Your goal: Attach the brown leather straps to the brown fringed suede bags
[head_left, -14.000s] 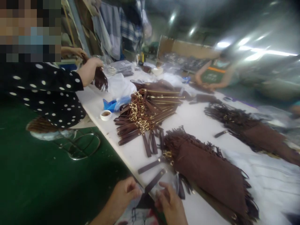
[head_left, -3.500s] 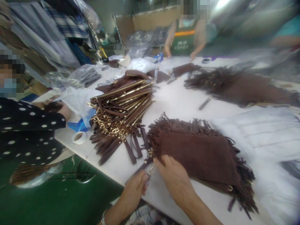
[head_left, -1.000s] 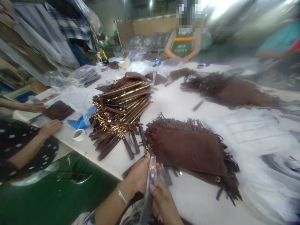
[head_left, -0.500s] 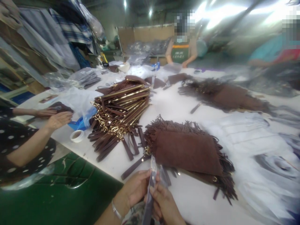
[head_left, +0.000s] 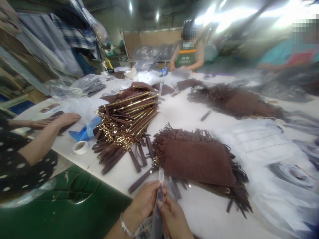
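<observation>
We see bright ceiling lights (head_left: 224, 15) flaring at the upper right of the frame, the white surface (head_left: 189, 116) evenly lit with soft shadows, and the right and lower edges smeared, stretched and out of focus.

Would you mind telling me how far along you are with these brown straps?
Done: no finished batch is clearly visible. In hand: the left hand and right hand hold one strap in a clear sleeve. Left: the big strap pile with gold clasps and a loose strap beside the fringed bags.

Hands, left (head_left: 146, 199) and right (head_left: 173, 217), around a sleeved strap (head_left: 159, 189) — fringed bag (head_left: 199, 162) beside
</observation>
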Demonstrator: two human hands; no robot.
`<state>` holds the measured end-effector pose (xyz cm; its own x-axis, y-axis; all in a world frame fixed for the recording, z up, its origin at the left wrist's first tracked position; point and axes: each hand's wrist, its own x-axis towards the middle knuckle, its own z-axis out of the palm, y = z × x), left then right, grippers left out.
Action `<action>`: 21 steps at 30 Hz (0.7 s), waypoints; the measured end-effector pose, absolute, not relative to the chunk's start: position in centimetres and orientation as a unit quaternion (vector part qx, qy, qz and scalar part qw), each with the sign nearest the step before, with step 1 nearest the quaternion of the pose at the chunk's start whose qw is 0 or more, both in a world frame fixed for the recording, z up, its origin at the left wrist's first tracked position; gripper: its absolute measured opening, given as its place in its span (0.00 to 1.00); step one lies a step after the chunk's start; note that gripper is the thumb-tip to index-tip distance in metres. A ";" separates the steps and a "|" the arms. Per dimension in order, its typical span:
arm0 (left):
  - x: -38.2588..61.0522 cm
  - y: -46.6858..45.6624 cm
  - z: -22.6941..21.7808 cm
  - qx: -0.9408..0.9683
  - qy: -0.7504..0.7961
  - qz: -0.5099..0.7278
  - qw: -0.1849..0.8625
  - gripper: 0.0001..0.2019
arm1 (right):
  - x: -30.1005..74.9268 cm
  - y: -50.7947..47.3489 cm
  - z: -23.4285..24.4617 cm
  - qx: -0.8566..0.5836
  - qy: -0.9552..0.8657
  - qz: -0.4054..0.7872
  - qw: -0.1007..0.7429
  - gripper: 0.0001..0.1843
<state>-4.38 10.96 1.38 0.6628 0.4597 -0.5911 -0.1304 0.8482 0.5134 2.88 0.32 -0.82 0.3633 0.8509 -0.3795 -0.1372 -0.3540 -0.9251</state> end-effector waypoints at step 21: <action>-5.7 13.6 1.4 0.340 0.415 0.041 0.843 0.14 | 8.7 5.2 3.3 -0.704 -0.689 0.139 0.104 0.11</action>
<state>-5.68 13.57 1.41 0.6520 0.3509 -0.6721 0.2134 0.7657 0.6067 8.72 5.16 3.27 0.0128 0.9985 -0.0523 0.9410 -0.0297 -0.3372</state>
